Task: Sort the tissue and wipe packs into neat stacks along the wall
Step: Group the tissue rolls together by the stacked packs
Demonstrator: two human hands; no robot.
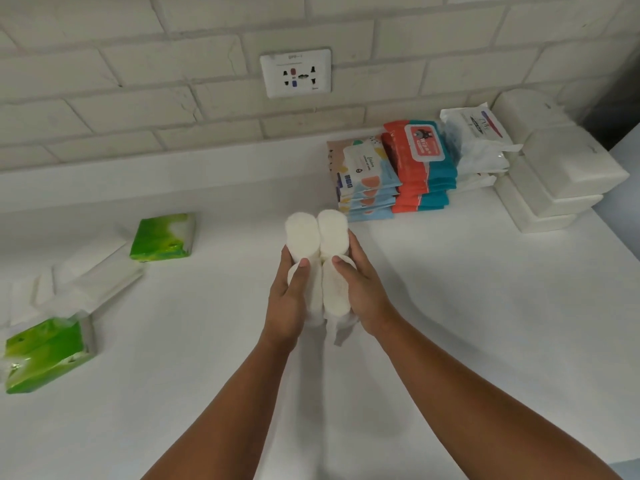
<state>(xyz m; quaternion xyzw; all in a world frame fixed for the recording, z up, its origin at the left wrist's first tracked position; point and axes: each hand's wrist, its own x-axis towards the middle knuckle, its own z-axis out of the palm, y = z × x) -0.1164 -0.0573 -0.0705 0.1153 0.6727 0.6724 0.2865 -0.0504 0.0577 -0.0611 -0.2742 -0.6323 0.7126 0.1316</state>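
Observation:
Both hands press together a bundle of white tissue rolls [316, 237] above the middle of the white counter [450, 323]. My left hand [289, 299] grips its left side and my right hand [360, 289] its right side. Along the wall at the right stand stacks: pastel wipe packs [365, 174], red and teal wipe packs [420, 164], white wipe packs [476, 140] and plain white tissue packs [557, 174]. Loose on the left lie a green tissue pack [162, 237], a second green pack [45, 355] and clear-wrapped white tissue packs [86, 282].
A white brick wall [138, 81] runs behind the counter, with a power socket [295, 72] mounted above the middle. The counter's right edge [620, 244] drops off beside the white tissue stack.

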